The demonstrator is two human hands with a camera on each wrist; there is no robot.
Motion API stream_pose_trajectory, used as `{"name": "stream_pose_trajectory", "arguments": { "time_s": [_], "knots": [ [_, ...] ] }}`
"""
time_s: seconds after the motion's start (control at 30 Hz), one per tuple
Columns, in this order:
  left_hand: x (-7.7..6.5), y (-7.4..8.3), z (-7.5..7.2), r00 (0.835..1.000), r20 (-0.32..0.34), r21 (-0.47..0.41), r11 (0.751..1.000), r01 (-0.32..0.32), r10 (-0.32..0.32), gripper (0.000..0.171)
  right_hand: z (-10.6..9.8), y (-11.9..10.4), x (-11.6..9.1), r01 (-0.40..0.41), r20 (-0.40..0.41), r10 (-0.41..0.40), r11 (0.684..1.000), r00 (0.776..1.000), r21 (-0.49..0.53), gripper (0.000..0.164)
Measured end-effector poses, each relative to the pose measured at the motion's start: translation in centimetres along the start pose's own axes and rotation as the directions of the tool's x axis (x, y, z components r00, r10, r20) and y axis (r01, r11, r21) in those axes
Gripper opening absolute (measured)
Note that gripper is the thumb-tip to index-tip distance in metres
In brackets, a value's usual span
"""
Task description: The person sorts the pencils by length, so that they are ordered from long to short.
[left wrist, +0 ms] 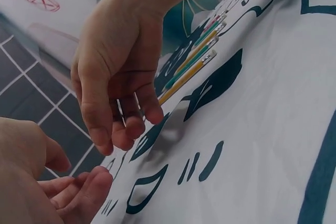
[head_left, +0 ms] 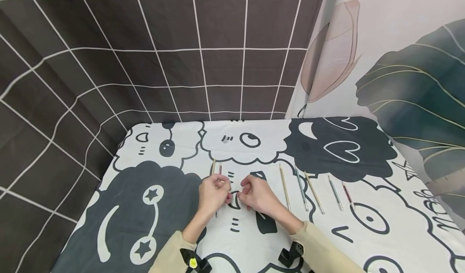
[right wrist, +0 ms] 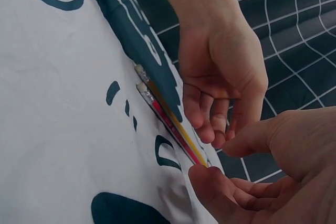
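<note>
In the head view my left hand (head_left: 213, 193) hovers over the cloth with loosely bent fingers and nothing visible in them. Facing it, a short gap away, my right hand (head_left: 258, 194) is likewise bare, its fingers bent loosely. Beneath and beside the left hand lie a yellow pencil (right wrist: 173, 114) and a red pencil (right wrist: 173, 135), side by side with eraser ends towards me; the left hand hides parts of both in the head view. To the right of the right hand is a spaced row: a yellow pencil (head_left: 284, 186), a green pencil (head_left: 301, 189) and several more.
A black-and-white cartoon cloth (head_left: 254, 249) covers the table. Behind it hangs a dark grid-patterned curtain (head_left: 221, 67), with a leaf-print curtain (head_left: 410, 103) at the right. At the row's right end lie another green pencil (head_left: 335, 193) and a red pencil (head_left: 348, 194).
</note>
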State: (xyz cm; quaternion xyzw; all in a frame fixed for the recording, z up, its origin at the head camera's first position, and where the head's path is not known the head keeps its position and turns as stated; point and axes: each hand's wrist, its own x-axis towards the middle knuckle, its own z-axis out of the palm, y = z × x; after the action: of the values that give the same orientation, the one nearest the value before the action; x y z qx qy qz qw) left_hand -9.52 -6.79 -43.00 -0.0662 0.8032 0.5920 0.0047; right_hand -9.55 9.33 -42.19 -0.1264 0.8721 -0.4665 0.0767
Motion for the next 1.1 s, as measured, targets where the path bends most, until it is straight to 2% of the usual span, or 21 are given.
{"name": "stream_pose_trajectory", "arguments": {
  "time_s": [0.27, 0.57, 0.8, 1.1],
  "knots": [
    [-0.5, 0.2, 0.9, 1.000, 0.010, -0.004, 1.000, -0.008, 0.008, 0.005, -0.9, 0.8, -1.2, -0.029, -0.038, 0.032, 0.998, 0.999, 0.059, 0.021],
    [-0.9, 0.3, 1.7, 0.999, 0.030, -0.019, 0.999, -0.043, 0.043, 0.012, -1.8, 1.3, -2.5, -0.090, -0.118, 0.105, 0.988, 0.987, 0.126, 0.016],
    [-1.2, 0.2, 2.3, 0.997, 0.042, 0.006, 0.998, -0.058, 0.058, 0.018, -3.1, 2.0, -3.5, -0.110, -0.164, 0.130, 0.986, 0.978, 0.126, 0.016],
    [-1.6, 0.4, 3.1, 0.996, 0.073, -0.040, 0.998, -0.052, 0.055, 0.028, -5.1, 3.3, -4.8, -0.122, -0.206, 0.143, 0.986, 0.968, 0.112, 0.020]
  ]
}}
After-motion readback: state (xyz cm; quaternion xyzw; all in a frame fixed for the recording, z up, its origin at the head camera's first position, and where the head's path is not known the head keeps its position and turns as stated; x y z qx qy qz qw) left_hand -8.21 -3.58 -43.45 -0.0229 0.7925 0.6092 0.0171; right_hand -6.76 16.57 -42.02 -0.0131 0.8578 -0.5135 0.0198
